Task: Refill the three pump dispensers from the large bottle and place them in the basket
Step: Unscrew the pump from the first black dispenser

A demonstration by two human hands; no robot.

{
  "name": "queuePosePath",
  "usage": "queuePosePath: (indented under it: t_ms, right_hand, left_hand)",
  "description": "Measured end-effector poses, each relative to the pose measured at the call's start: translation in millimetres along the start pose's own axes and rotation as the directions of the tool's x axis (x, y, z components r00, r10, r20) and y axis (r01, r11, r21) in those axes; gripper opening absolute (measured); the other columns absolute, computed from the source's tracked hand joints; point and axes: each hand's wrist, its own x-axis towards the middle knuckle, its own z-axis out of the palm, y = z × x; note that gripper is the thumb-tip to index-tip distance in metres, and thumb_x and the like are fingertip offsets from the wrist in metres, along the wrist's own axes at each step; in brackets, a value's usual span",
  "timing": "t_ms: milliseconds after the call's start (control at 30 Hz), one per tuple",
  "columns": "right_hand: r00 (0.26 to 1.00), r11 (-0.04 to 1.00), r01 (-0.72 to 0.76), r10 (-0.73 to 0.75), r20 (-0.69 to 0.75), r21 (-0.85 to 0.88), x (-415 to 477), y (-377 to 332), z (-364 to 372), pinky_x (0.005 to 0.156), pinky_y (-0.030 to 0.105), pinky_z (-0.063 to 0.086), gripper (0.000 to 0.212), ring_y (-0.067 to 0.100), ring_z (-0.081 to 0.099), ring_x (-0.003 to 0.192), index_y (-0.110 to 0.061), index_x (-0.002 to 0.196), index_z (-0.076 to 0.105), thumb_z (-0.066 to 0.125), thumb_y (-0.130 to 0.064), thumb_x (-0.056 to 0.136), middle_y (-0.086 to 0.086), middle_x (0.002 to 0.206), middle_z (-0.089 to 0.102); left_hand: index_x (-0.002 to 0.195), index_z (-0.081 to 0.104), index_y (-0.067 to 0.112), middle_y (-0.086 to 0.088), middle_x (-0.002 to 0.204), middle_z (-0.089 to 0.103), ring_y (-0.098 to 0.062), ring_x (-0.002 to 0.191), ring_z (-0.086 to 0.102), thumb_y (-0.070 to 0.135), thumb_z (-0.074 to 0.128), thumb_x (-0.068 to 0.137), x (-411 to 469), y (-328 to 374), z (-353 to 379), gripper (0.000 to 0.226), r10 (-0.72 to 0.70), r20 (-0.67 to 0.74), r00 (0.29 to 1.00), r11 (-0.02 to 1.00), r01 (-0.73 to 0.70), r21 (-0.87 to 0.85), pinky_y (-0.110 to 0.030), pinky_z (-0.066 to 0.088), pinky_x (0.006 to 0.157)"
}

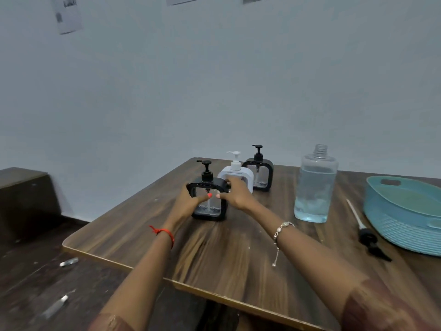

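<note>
Three pump dispensers stand in a row on the wooden table [238, 259]: a near black one [210, 211], a white one [241, 173] behind it, and a far black one [259, 173]. My left hand [188, 204] grips the near black dispenser's left side, thumb across its clear front. My right hand [236, 194] holds its right side, fingers over the top corner. The large clear bottle [315, 187], uncapped and mostly full, stands to the right. A teal basket [393, 211] sits at the far right, with nothing in it.
A loose black pump with its long tube [365, 232] lies on the table between the large bottle and the basket. A dark bench [23, 199] stands at the left by the wall. Small metal bits [68, 261] lie on the dark floor.
</note>
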Motion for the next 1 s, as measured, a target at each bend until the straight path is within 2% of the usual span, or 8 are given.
queuePosePath:
  t_ms: [100, 200, 300, 433, 567, 733, 867, 1000]
  right_hand:
    - [1.0, 1.0, 0.018, -0.018, -0.022, 0.019, -8, 1, -18, 0.093, 0.039, 0.047, 0.033, 0.023, 0.057, 0.101, 0.004, 0.11, 0.058, 0.068, -0.005, 0.08, 0.01, 0.107, 0.061]
    - [0.998, 0.998, -0.011, 0.014, -0.054, 0.061, -16, 8, -47, 0.09, 0.037, 0.049, 0.038, 0.021, 0.055, 0.097, 0.002, 0.114, 0.055, 0.069, -0.004, 0.08, 0.006, 0.1, 0.055]
    - [0.995, 0.979, -0.086, 0.093, -0.03, 0.182, -26, 22, -77, 0.085, 0.042, 0.054, 0.033, 0.023, 0.058, 0.091, -0.001, 0.11, 0.056, 0.068, -0.002, 0.08, 0.009, 0.094, 0.056]
    - [0.99, 0.976, -0.137, 0.138, 0.005, 0.167, -46, 30, -115, 0.087, 0.037, 0.051, 0.04, 0.019, 0.054, 0.095, -0.005, 0.118, 0.051, 0.068, -0.005, 0.081, 0.003, 0.097, 0.051]
    - [0.996, 0.987, -0.03, 0.043, -0.082, 0.155, -60, 32, -144, 0.085, 0.025, 0.048, 0.045, 0.014, 0.058, 0.095, -0.009, 0.115, 0.059, 0.073, -0.029, 0.078, 0.005, 0.107, 0.061]
    - [0.973, 0.994, 0.063, -0.042, -0.227, 0.086, -62, 27, -146, 0.065, 0.023, 0.047, 0.029, 0.013, 0.06, 0.067, -0.007, 0.086, 0.071, 0.076, -0.033, 0.074, 0.006, 0.073, 0.066]
    - [0.964, 0.987, 0.157, -0.159, -0.214, -0.027, -64, 27, -147, 0.075, 0.032, 0.042, 0.028, 0.016, 0.055, 0.081, -0.003, 0.086, 0.069, 0.072, -0.029, 0.079, 0.012, 0.086, 0.063]
    - [0.953, 0.969, 0.239, -0.245, -0.177, -0.053, -65, 27, -152, 0.073, 0.024, 0.036, 0.027, 0.014, 0.049, 0.087, 0.0, 0.094, 0.068, 0.07, -0.024, 0.081, 0.006, 0.092, 0.056]
  left_hand:
    - [0.134, 0.04, 0.004, -0.005, 0.132, 0.051, -0.023, 0.12, 0.051, 0.017, 0.076, 0.076, -1, 6, 9, 0.069, 0.022, 0.058, 0.998, 0.999, -0.024, 0.032, -0.031, 0.041, 0.1]
    - [0.138, 0.036, 0.003, -0.006, 0.129, 0.05, -0.02, 0.116, 0.05, 0.014, 0.075, 0.076, -3, 17, 25, 0.074, 0.049, 0.109, 0.993, 0.999, -0.048, -0.015, -0.023, 0.042, 0.091]
    - [0.121, 0.05, 0.007, -0.007, 0.114, 0.062, -0.011, 0.092, 0.061, 0.008, 0.078, 0.072, -5, 30, 46, 0.056, 0.093, 0.195, 0.976, 0.992, -0.074, -0.107, -0.017, 0.05, 0.074]
    - [0.083, 0.06, 0.021, 0.014, 0.067, 0.071, 0.005, 0.065, 0.066, 0.0, 0.076, 0.072, -7, 44, 78, 0.028, 0.175, 0.3, 0.938, 0.977, -0.129, -0.168, -0.01, 0.05, 0.062]
    - [0.102, 0.062, 0.007, 0.0, 0.089, 0.071, -0.013, 0.082, 0.068, 0.007, 0.082, 0.065, -14, 50, 104, 0.043, 0.209, 0.343, 0.916, 0.967, -0.141, -0.21, -0.019, 0.052, 0.071]
    - [0.104, 0.061, 0.007, 0.0, 0.089, 0.071, -0.009, 0.08, 0.068, 0.008, 0.085, 0.06, -23, 55, 119, 0.05, 0.241, 0.354, 0.904, 0.953, -0.15, -0.264, -0.016, 0.052, 0.067]
    - [0.089, 0.067, 0.018, 0.007, 0.078, 0.074, -0.006, 0.077, 0.069, 0.003, 0.081, 0.065, -26, 57, 117, 0.032, 0.284, 0.391, 0.875, 0.942, -0.178, -0.285, -0.015, 0.052, 0.066]
    - [0.087, 0.067, 0.019, 0.01, 0.076, 0.074, -0.003, 0.075, 0.069, -0.001, 0.077, 0.067, -30, 61, 114, 0.03, 0.317, 0.437, 0.842, 0.928, -0.18, -0.325, -0.014, 0.051, 0.066]
